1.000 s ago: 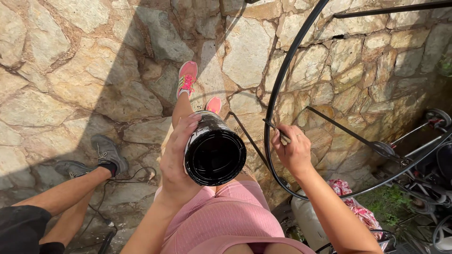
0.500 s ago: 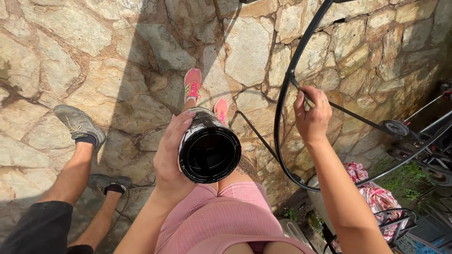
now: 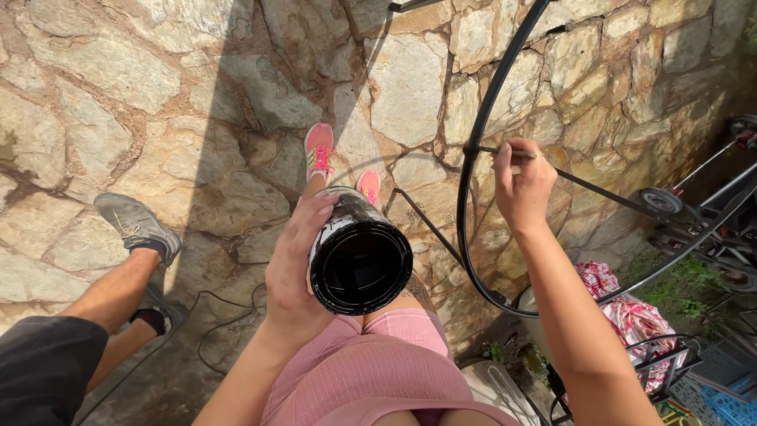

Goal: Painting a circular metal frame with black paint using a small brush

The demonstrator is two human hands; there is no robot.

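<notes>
The left hand (image 3: 296, 272) wraps around the side of a black paint can (image 3: 359, 252), fingers curled over its white-smeared wall, and holds it tilted above the person's lap so that the open mouth faces the camera; the inside looks black. The can sits just above pink shorts (image 3: 371, 375), and beyond it two pink sneakers (image 3: 319, 150) rest on the stone paving (image 3: 158, 95). The right hand (image 3: 522, 185) is closed narrowly on a thin paintbrush (image 3: 501, 150), whose tip touches the inner edge of a large black metal hoop (image 3: 471, 150) standing upright beside the person. A straight black bar crosses the hoop from the brush area toward a small wheel (image 3: 661, 201) at the right. Behind the right forearm lies a red and white patterned cloth (image 3: 623, 312), near a blue plastic crate (image 3: 721, 371) in the lower right corner. At the left, another person's bare legs end in grey sneakers (image 3: 134, 225), and a thin dark cable (image 3: 217, 327) loops across the paving just beside them.
</notes>
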